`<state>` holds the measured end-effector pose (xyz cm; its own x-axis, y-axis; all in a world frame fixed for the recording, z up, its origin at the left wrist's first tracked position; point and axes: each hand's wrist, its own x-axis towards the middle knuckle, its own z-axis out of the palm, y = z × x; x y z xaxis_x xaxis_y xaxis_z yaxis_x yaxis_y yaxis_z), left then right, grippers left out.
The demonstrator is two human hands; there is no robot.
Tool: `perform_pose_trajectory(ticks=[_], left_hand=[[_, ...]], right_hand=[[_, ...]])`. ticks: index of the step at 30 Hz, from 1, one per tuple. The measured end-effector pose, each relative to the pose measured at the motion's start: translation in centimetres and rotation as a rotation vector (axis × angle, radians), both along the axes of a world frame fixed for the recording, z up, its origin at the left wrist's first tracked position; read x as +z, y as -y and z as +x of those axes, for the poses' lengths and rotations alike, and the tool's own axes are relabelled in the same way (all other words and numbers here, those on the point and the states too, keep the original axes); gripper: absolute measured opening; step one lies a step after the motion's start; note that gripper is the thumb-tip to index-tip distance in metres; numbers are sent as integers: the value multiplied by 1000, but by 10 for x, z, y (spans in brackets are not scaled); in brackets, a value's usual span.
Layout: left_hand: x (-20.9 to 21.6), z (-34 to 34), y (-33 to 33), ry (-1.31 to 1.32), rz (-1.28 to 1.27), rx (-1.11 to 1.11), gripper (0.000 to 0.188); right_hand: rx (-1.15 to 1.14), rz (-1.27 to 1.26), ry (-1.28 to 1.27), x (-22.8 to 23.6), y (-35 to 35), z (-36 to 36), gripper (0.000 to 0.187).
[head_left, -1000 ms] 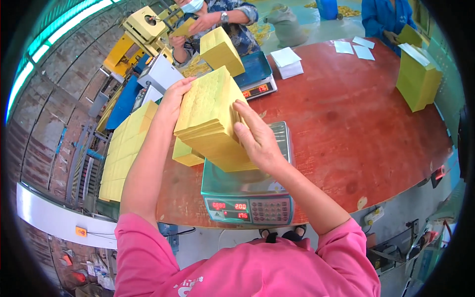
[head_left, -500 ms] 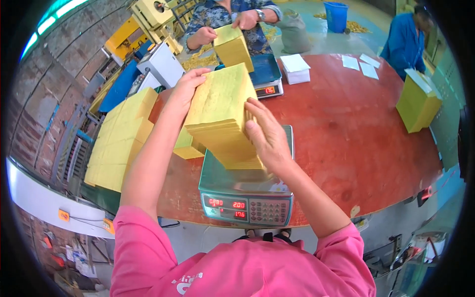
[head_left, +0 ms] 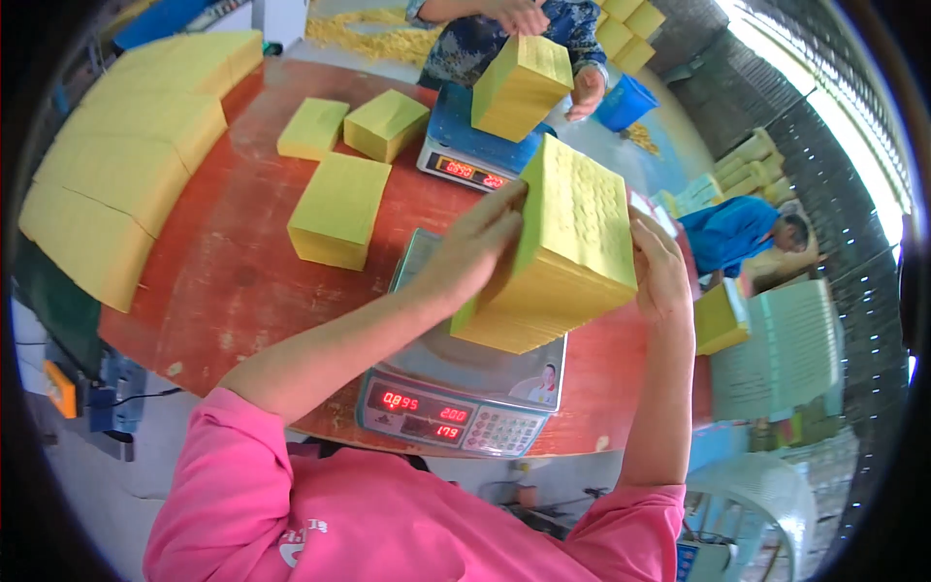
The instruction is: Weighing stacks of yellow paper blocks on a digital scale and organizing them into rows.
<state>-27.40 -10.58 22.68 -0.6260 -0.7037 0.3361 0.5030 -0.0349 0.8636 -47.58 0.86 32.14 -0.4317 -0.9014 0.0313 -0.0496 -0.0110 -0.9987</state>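
A thick block of stacked yellow paper [head_left: 577, 228] with a bumpy top is held between my hands. My left hand [head_left: 477, 242] presses against its left side, and my right hand [head_left: 663, 267] grips the right side. Below the block is a digital scale [head_left: 456, 417] with lit red figures and a keypad; whether the block's lower edge touches the pan is hard to tell. Three smaller yellow paper stacks lie left of the scale: a near one [head_left: 339, 209], one behind it [head_left: 386, 124] and a flatter one [head_left: 313, 128].
Rows of yellow paper blocks [head_left: 121, 155] line the left of the red table [head_left: 233, 301]. Opposite, a co-worker handles another yellow block [head_left: 524, 87] at a blue-topped scale [head_left: 451, 126]. A person in blue [head_left: 727, 233] is at the right, near a yellow stack [head_left: 720, 320] and a chair [head_left: 766, 485].
My view has swung rightward, so the table's left side shows more. The block remains in both hands, now turned differently and held farther right over the scale. The scale's figures have changed.
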Motion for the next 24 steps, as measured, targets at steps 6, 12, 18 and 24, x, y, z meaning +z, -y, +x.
perform_pose_trajectory(ticks=[6,12,18,24], left_hand=[[-23,-5,3,-20,-364,250,54],[-23,-7,7,63,-426,236,58],[-23,0,11,82,-397,190,59],[-49,61,38,118,-156,111,54]], right_hand=[[-143,254,-102,5,16,19,43],[-226,281,-195,5,21,27,42],[-246,304,-159,7,20,28,41],[-394,91,-122,5,6,34,43]])
